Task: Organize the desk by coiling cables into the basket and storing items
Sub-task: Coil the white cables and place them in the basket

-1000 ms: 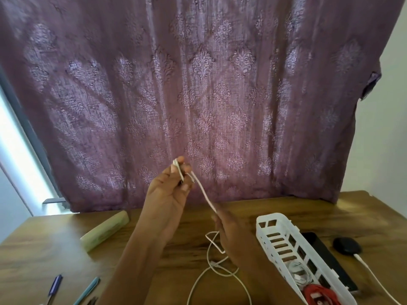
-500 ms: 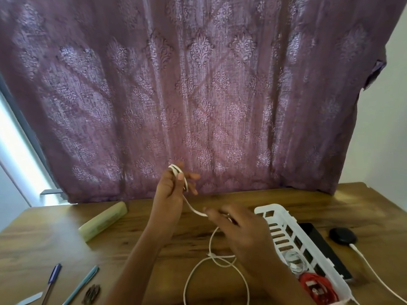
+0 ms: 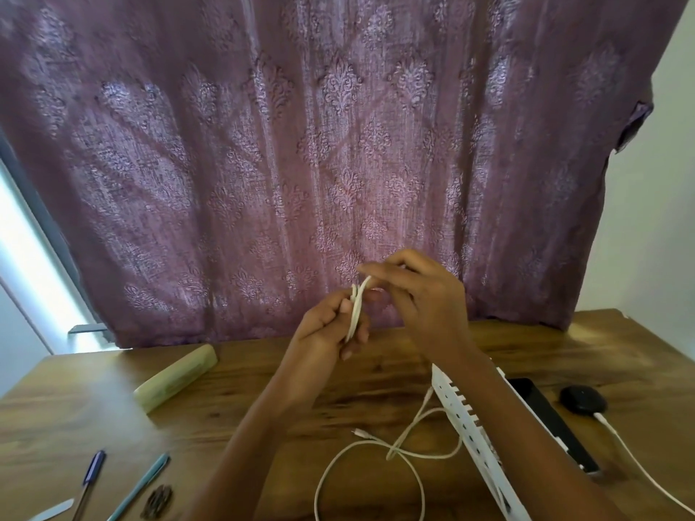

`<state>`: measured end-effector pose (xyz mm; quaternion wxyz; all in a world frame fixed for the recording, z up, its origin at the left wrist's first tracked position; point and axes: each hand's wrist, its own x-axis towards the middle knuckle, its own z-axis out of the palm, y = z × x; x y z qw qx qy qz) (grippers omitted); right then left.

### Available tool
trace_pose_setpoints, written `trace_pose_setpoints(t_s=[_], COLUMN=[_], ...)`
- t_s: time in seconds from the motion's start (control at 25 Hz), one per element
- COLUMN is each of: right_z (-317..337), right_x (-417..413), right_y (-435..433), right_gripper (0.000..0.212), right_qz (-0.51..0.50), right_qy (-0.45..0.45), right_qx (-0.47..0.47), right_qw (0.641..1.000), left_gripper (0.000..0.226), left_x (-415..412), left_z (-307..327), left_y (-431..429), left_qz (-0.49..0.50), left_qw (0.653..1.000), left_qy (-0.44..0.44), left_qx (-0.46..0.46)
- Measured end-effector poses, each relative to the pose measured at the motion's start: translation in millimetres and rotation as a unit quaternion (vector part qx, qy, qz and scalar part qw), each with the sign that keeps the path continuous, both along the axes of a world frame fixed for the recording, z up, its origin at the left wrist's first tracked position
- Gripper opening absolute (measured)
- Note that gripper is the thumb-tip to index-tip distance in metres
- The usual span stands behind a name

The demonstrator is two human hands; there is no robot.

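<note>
The white cable point(image 3: 355, 314) is partly gathered into a few narrow loops held upright above the surface point(image 3: 75, 419), in front of the curtain point(image 3: 338, 144). The left hand point(image 3: 327, 329) has its fingers curled round the lower half of those loops, thumb side toward the camera. The right hand point(image 3: 425, 295) is just beside it and slightly higher, fingertips pinching the cable at the top of the loops. The rest of the cable lies slack on the wood below the wrists, in one wide loop and a smaller crossing one, with a small plug end resting free near the left forearm (the stretch joining it to the held loops is hidden behind the arms). Touching the slack on its right is the white slotted basket point(image 3: 466, 423), mostly covered by the right forearm, so what is inside it cannot be made out. Just beyond the basket lies a flat black slab point(image 3: 545, 415), and near that a round black puck point(image 3: 583, 398) with its own white cord point(image 3: 639, 468) trailing toward the lower right. Well apart on the left lie a pale green case point(image 3: 176, 377), two pens point(image 3: 90, 479) and a small dark object point(image 3: 158, 500).
</note>
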<state>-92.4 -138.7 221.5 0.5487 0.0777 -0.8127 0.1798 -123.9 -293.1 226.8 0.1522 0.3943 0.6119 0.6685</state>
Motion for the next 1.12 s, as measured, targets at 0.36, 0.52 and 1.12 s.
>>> trace_pose_setpoints(t_s=[0.36, 0.52, 1.12], right_z=[-20.8, -58.3, -120.1], right_x=[-33.7, -39.4, 32.5], right_y=[-13.7, -33.4, -66.4], right_gripper=[0.021, 0.041, 0.024], right_qz=[0.156, 0.044, -0.12], right_qy=[-0.104, -0.169, -0.04], right_qx=[-0.312, -0.25, 0.079], right_qw=[0.931, 0.952, 0.989], left_gripper=[0.034, 0.031, 0.017], left_x=[-1.2, -6.1, -67.1], left_z=[10.1, 14.9, -13.4], left_y=[-1.1, 5.3, -15.9], left_qz=[-0.019, 0.009, 0.197], left_qw=[0.996, 0.985, 0.974], left_qy=[-0.063, -0.107, 0.076], left_qx=[0.058, 0.133, 0.077])
